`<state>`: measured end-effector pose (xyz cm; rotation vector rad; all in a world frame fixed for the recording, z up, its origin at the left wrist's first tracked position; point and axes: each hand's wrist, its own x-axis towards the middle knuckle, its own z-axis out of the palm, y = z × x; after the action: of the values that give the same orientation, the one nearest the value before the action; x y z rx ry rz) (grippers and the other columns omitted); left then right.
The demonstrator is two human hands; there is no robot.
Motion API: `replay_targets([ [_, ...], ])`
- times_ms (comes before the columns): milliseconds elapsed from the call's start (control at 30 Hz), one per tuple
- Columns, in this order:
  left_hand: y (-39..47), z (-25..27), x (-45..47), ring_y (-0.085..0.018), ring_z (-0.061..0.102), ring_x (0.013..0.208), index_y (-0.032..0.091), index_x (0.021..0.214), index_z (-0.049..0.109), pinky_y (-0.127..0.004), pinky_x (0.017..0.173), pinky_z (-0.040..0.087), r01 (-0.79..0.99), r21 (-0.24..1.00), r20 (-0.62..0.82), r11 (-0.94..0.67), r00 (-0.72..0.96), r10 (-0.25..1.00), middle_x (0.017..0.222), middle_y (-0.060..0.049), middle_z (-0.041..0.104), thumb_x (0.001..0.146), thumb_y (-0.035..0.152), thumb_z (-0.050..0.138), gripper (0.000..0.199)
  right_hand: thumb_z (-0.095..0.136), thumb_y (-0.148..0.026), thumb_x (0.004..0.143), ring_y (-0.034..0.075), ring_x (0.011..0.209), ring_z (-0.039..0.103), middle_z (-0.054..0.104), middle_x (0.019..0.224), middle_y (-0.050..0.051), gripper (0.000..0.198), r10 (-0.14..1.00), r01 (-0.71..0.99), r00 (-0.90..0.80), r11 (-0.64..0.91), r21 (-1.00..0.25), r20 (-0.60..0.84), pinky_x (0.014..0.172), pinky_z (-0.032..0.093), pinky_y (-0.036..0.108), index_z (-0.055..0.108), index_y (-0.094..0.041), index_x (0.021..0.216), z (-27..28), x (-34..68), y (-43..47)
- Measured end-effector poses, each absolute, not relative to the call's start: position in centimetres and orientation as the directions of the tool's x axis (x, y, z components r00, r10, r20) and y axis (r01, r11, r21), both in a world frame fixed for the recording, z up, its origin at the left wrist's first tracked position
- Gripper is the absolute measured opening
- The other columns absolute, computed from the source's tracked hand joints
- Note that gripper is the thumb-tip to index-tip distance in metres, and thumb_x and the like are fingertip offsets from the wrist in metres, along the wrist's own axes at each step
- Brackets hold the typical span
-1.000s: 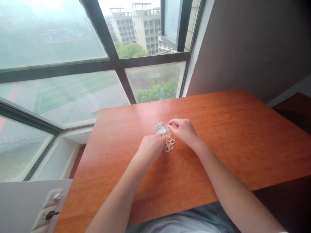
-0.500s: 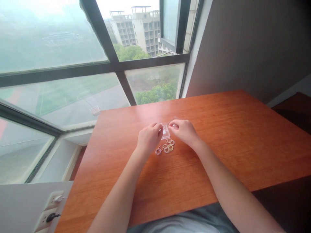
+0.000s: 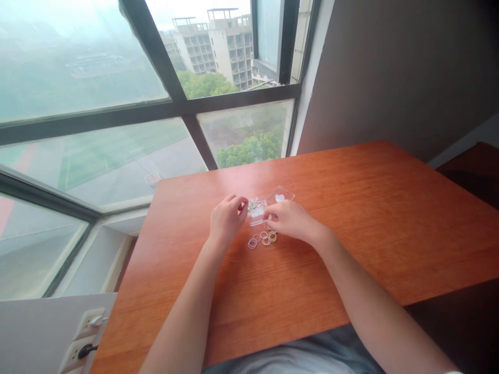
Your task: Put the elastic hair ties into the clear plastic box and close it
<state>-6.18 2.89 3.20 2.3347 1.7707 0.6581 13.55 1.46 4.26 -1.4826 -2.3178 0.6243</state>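
A small clear plastic box (image 3: 256, 221) stands on the table with several rings inside. Its hinged-looking clear lid (image 3: 286, 193) lies open behind it, bearing a white mark. My left hand (image 3: 228, 221) is at the box's left side, thumb and fingertips pinched together; what they hold, if anything, is hidden. In front of the box lie several thin pastel rings (image 3: 265, 241), some overlapping. My right hand (image 3: 292, 221) reaches over the box's right front corner, fingers closed above the rearmost rings and partly covering them. Whether it grips a ring is too small to tell.
The brown wooden table (image 3: 370, 234) extends to the right. Behind it is a dark-framed window (image 3: 187, 108), with a grey wall (image 3: 390, 78) at the right. Wall sockets (image 3: 88, 332) with plugs are at the lower left.
My left hand has drawn back leftward from over the box, showing the rings inside. My right hand has moved left and down to the box's front corner, uncovering the lid.
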Motion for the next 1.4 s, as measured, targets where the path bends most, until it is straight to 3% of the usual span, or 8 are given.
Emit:
replay_targets([
  [200, 2.1, 3.6, -6.3, -0.014, 0.057, 0.069, 0.023, 0.089, 0.067, -0.024, 0.064, 0.039, 0.884, 0.348, 0.221, -0.311, 0.245, 0.944, 0.082, -0.002, 0.065, 0.089, 0.026, 0.047, 0.020, 0.065, -0.021, 0.075, 0.015, 0.066, 0.061, 0.069, 0.070, -0.001, 0.012, 0.836, 0.763, -0.544, 0.460, -0.454, -0.066, 0.054, 0.032, 0.024, 0.074, -0.028, 0.075, 4.7, 12.8, 0.2],
  [400, 1.9, 3.8, -6.5, -0.014, 0.057, 0.069, 0.023, 0.088, 0.067, -0.024, 0.063, 0.038, 0.875, 0.354, 0.216, -0.331, 0.268, 0.939, 0.081, -0.001, 0.065, 0.088, 0.023, 0.048, 0.019, 0.069, -0.020, 0.072, 0.016, 0.062, 0.060, 0.069, 0.069, 0.000, 0.010, 0.815, 0.772, -0.571, 0.492, -0.401, -0.099, 0.051, 0.029, 0.025, 0.074, -0.028, 0.074, 4.2, 12.7, 0.1],
  [767, 1.7, 3.8, -6.7, -0.013, 0.057, 0.068, 0.023, 0.086, 0.068, -0.024, 0.061, 0.037, 0.865, 0.376, 0.168, -0.332, 0.288, 0.943, 0.082, -0.001, 0.066, 0.086, 0.023, 0.050, 0.017, 0.061, -0.014, 0.075, 0.013, 0.062, 0.058, 0.067, 0.066, -0.002, 0.017, 0.818, 0.716, -0.575, 0.486, -0.502, -0.027, 0.055, 0.032, 0.023, 0.073, -0.026, 0.077, 4.4, 13.0, 0.5],
  [933, 1.8, 4.1, -6.9, -0.013, 0.057, 0.068, 0.022, 0.088, 0.068, -0.023, 0.062, 0.038, 0.843, 0.423, 0.159, -0.333, 0.293, 0.943, 0.081, -0.001, 0.067, 0.085, 0.028, 0.057, 0.013, 0.057, -0.020, 0.080, 0.011, 0.060, 0.054, 0.062, 0.062, -0.003, 0.016, 0.904, 0.716, -0.408, 0.404, -0.569, 0.128, 0.056, 0.032, 0.023, 0.073, -0.023, 0.083, 3.6, 13.6, 1.8],
  [1100, 1.8, 4.5, -6.9, -0.013, 0.057, 0.066, 0.021, 0.085, 0.070, -0.023, 0.061, 0.038, 0.831, 0.443, 0.140, -0.337, 0.306, 0.941, 0.079, -0.002, 0.068, 0.083, 0.031, 0.062, 0.012, 0.057, -0.025, 0.083, 0.015, 0.071, 0.061, 0.069, 0.073, 0.000, 0.018, 0.958, 0.782, -0.172, 0.274, -0.560, 0.229, 0.063, 0.038, 0.025, 0.073, -0.023, 0.091, 1.7, 12.9, 3.3],
  [1233, 1.7, 4.6, -6.9, -0.013, 0.057, 0.065, 0.022, 0.082, 0.070, -0.022, 0.059, 0.036, 0.834, 0.432, 0.125, -0.342, 0.320, 0.939, 0.078, -0.001, 0.069, 0.083, 0.033, 0.063, 0.013, 0.056, -0.026, 0.085, 0.018, 0.081, 0.065, 0.074, 0.086, 0.001, 0.022, 0.967, 0.811, -0.141, 0.236, -0.535, 0.214, 0.068, 0.041, 0.027, 0.074, -0.026, 0.097, 1.0, 12.4, 3.6],
  [1400, 1.4, 4.9, -6.9, -0.013, 0.058, 0.063, 0.022, 0.084, 0.069, -0.023, 0.056, 0.032, 0.836, 0.398, 0.110, -0.377, 0.365, 0.925, 0.076, -0.002, 0.070, 0.089, 0.036, 0.054, 0.021, 0.057, -0.028, 0.084, 0.017, 0.076, 0.064, 0.073, 0.082, 0.001, 0.022, 0.967, 0.801, -0.126, 0.231, -0.553, 0.221, 0.068, 0.042, 0.026, 0.075, -0.025, 0.097, 1.0, 12.9, 3.4],
])
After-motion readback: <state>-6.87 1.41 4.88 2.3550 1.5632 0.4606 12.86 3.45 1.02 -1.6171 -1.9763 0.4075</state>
